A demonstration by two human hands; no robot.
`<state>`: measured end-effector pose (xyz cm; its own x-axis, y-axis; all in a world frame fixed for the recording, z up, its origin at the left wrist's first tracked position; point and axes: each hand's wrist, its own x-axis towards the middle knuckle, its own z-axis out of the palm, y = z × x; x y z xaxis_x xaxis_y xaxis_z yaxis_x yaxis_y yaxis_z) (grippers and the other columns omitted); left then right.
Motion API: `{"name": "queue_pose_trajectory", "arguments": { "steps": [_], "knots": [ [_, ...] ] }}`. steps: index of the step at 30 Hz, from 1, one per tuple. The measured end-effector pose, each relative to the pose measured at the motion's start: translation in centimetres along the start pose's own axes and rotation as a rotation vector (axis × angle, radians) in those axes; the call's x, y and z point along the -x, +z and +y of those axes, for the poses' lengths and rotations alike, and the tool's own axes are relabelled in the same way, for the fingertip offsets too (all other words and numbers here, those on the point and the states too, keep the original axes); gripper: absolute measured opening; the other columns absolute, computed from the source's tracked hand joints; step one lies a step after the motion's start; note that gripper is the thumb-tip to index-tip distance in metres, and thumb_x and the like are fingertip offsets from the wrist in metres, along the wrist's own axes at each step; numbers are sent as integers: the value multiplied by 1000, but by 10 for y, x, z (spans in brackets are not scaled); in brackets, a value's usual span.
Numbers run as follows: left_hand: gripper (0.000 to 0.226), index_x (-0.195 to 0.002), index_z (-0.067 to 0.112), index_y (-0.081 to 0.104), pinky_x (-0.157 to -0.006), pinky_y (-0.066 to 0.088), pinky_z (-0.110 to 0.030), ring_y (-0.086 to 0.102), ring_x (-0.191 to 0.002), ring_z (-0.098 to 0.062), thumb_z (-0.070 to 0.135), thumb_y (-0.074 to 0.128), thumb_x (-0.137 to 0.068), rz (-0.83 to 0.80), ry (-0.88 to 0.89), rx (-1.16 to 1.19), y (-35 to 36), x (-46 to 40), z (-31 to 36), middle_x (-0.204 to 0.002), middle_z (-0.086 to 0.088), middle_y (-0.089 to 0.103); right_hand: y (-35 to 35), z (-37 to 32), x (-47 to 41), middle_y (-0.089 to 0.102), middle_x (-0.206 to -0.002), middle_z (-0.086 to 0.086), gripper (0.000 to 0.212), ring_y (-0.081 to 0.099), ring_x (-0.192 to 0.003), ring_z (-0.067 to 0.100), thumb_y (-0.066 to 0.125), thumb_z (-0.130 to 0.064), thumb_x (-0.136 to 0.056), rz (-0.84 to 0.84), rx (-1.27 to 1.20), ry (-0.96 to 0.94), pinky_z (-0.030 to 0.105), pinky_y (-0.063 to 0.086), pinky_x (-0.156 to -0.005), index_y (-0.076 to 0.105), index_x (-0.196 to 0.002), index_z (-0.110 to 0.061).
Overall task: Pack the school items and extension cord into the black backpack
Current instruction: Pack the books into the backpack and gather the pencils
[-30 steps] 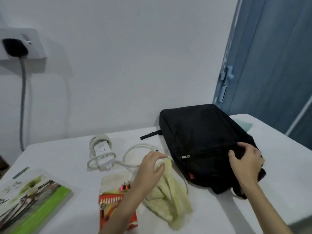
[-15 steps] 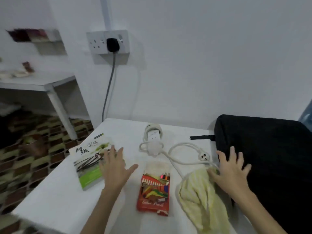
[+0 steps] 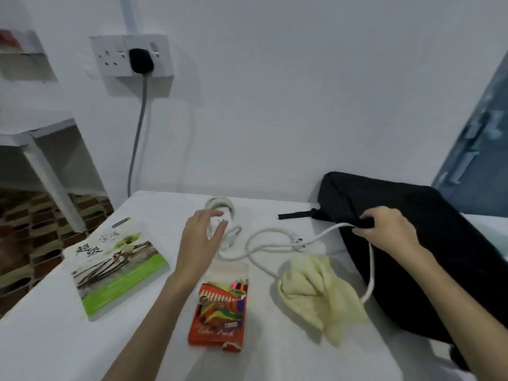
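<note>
Reaching now, our left hand [image 3: 202, 237] has left the book [image 3: 118, 266], fingers spread over the extension cord [image 3: 264, 243] block at centre. At right, our right hand [image 3: 390, 232], flat a moment ago, pinches cable against the black backpack [image 3: 428, 243]. Cord-packing begins; cable trails left-to-right across the frame.

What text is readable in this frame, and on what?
"超级": large black characters on the book cover, top left.
"Colour Pencils", roughly: gold script low on the red pencil box; blurred, so only partly sure.
Fainter green characters beside "超级" on the book: too blurred to read.
Book spine label and the box's small sticker: too small to read.
</note>
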<state>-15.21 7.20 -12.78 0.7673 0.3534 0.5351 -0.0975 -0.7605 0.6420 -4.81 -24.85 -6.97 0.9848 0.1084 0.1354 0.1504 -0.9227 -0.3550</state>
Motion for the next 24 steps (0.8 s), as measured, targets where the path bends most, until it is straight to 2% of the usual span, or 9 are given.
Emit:
{"name": "queue_pose_trajectory", "arguments": {
  "steps": [2,6,10,12,14,17,19,21,24],
  "knots": [
    [16,-105,20,60,-82,34,-9,47,-99,-3,23,60,-89,-129,36,183,29,-4,40,-102,14,55,-25,16,-15,66,-96,8,33,59,-90,20,81,-25,-71,-87,-158,-2,24,39,-73,70,-99,-10],
    [16,-103,21,61,-82,33,-7,49,-100,-3,25,62,-88,-340,167,308,86,1,89,-104,12,57,-52,43,-30,67,-85,2,29,59,-76,9,84,-19,-66,-216,-320,2,11,43,-63,71,-89,-7],
    [23,-110,23,57,-79,35,-5,47,-107,-5,31,60,-89,-526,74,400,125,12,106,-112,14,55,-77,55,-41,68,-84,6,22,59,-74,10,82,-16,-69,-105,-328,-57,17,45,-71,72,-86,-7],
    [26,-111,23,57,-80,35,-6,47,-109,-4,35,59,-88,-606,35,418,138,16,106,-116,13,55,-90,60,-46,66,-76,3,19,56,-64,0,82,-15,-69,-23,-314,-93,6,41,-61,72,-84,-7],
    [25,-109,24,57,-80,36,-7,48,-109,-4,37,59,-88,-653,25,404,146,20,103,-116,14,56,-98,64,-50,63,-70,-1,21,54,-57,-2,82,-16,-69,80,-286,-111,2,38,-54,73,-85,-7],
    [14,-98,27,60,-84,40,-17,53,-104,-4,37,57,-89,-644,0,401,157,22,100,-108,15,60,-103,68,-49,60,-69,-3,18,50,-63,3,81,-19,-70,178,-284,-102,8,38,-57,72,-84,-11],
    [24,-92,25,63,-86,45,-28,59,-98,-7,46,53,-89,-594,-110,515,159,20,106,-100,11,65,-91,66,-39,58,-68,-6,18,49,-63,3,82,-19,-70,151,-332,-86,12,38,-60,71,-82,-12],
    [53,-101,12,63,-87,47,-37,63,-95,-17,58,39,-90,-607,-389,809,163,15,125,-100,-2,67,-62,63,-22,56,-65,-8,22,48,-59,1,83,-19,-67,70,-367,-105,12,36,-58,71,-83,-11],
    [75,-115,-5,50,-80,48,-39,60,-90,-32,60,20,-93,-643,-810,1156,172,8,140,-108,-24,58,-7,59,10,56,-73,-2,29,46,-60,2,83,-22,-67,-103,-357,-116,11,36,-57,69,-88,-10]
  ]
}}
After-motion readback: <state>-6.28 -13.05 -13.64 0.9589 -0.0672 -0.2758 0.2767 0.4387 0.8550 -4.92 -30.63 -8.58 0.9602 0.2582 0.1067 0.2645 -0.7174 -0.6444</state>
